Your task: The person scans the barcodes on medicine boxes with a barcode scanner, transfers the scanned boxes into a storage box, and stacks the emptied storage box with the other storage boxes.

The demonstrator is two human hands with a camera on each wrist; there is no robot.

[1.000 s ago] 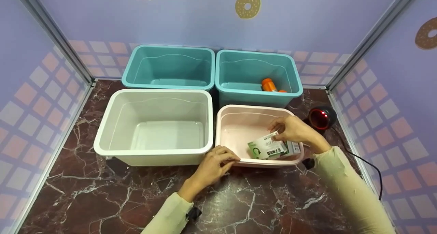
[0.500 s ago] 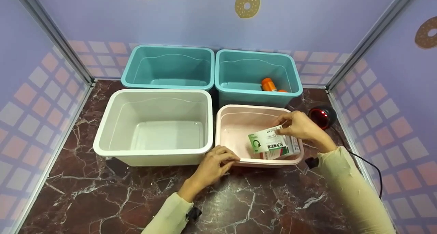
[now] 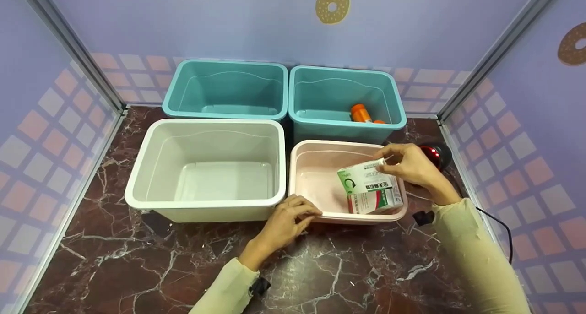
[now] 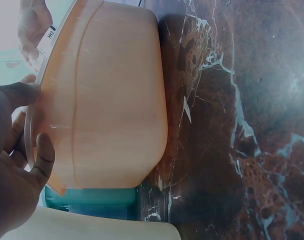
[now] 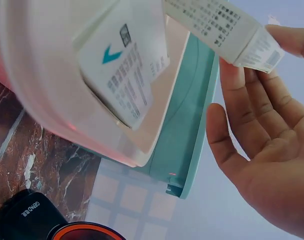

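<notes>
My right hand [image 3: 409,165] pinches the end of a white and green medicine box [image 3: 366,176], tilted above the pink bin [image 3: 316,143]. In the right wrist view the thumb and fingers hold opposite sides of that box [image 5: 217,30]. Below it, another medicine box [image 3: 373,202], white with red and green, lies inside the pink bin near its right front corner. My left hand [image 3: 286,218] grips the pink bin's near left rim; the left wrist view has its fingers and thumb [image 4: 44,157] about the edge.
Left of the pink bin stands a larger white bin [image 3: 206,204]. Two teal bins stand behind: a left one [image 3: 229,64] and a right one [image 3: 343,130] with orange-capped bottles [image 3: 360,113]. A corded black scanner [image 3: 437,154] glows red at right. Walls enclose the marble-patterned table [image 3: 137,263].
My right hand has lifted the white and green box up and to the right, uncovering more of the red and green box beneath. The left hand has stayed on the rim.
</notes>
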